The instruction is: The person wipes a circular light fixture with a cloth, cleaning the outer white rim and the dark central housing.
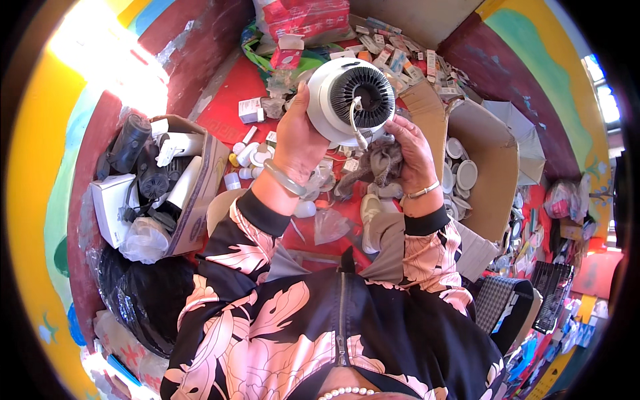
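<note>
It looks like a storeroom: cardboard boxes [492, 160], heaped small cartons [398, 61].

Left: filled carton [208, 183], black plastic bag [143, 293] below. Right of centre: open carton [492, 180] containing round white pieces [467, 175]. Top centre: red bag [310, 17].

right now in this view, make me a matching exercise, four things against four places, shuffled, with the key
1. round white lamp
2. grey cloth
3. white discs
4. black plastic bag

A. inside the cardboard box on the right
B. gripped by the left hand
C. at lower left
D. hanging at the right hand

Pairs: 1-B, 2-D, 3-A, 4-C
</note>
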{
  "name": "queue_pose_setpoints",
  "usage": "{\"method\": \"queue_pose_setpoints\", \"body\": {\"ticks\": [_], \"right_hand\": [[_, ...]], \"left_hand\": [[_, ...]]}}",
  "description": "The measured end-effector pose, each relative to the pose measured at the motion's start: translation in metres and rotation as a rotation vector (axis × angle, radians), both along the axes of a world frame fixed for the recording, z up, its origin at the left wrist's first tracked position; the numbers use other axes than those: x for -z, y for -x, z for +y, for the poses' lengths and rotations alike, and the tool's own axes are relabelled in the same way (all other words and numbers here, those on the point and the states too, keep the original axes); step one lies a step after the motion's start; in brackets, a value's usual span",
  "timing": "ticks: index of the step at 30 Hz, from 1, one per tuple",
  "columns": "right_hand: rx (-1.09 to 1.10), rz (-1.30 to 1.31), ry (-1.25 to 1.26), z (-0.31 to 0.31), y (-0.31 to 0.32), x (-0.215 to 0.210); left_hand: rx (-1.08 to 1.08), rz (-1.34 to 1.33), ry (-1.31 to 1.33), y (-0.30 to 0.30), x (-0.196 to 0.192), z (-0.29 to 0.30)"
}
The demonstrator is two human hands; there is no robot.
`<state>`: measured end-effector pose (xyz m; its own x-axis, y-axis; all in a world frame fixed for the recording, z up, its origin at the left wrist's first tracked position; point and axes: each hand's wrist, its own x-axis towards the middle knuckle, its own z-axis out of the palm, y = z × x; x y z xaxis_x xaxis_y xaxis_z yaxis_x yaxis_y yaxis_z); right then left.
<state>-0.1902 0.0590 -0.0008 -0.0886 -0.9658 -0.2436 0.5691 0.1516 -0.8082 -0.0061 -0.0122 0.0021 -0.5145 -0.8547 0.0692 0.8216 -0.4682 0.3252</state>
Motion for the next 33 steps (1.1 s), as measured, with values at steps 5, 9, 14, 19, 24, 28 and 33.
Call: {"method": "queue_pose_setpoints", "body": {"ticks": [5, 9, 14, 19, 24, 28, 33], "right_hand": [[0.095, -0.104, 0.165, 0.013, 0.002, -0.018], [0.257, -0.165, 0.089, 0.009, 0.006, 0.000], [0.191, -0.121, 0.159, 0.016, -0.001, -0.013], [-0.093, -0.053, 0.171, 0.015, 0.024, -0.010], [-0.131, 0.059, 0.051, 0.011, 0.023, -0.010], [-0.005, 0.362, 0.043, 0.004, 0.053, -0.005], [0.517, 0.124, 0.161, 0.012, 0.079, -0.028]], "left_hand": [[0.086, -0.064, 0.160, -0.007, -0.007, 0.004], [0.237, 0.116, 0.251, -0.011, -0.002, -0.002], [0.348, 0.031, 0.205, -0.015, -0.004, -0.002], [0.443, -0.001, 0.097, -0.014, -0.014, 0.005], [0.394, -0.179, 0.026, -0.007, -0.007, 0.004], [0.331, -0.121, -0.031, -0.002, 0.004, -0.001], [0.123, -0.081, -0.110, -0.004, 0.010, -0.004]]}}
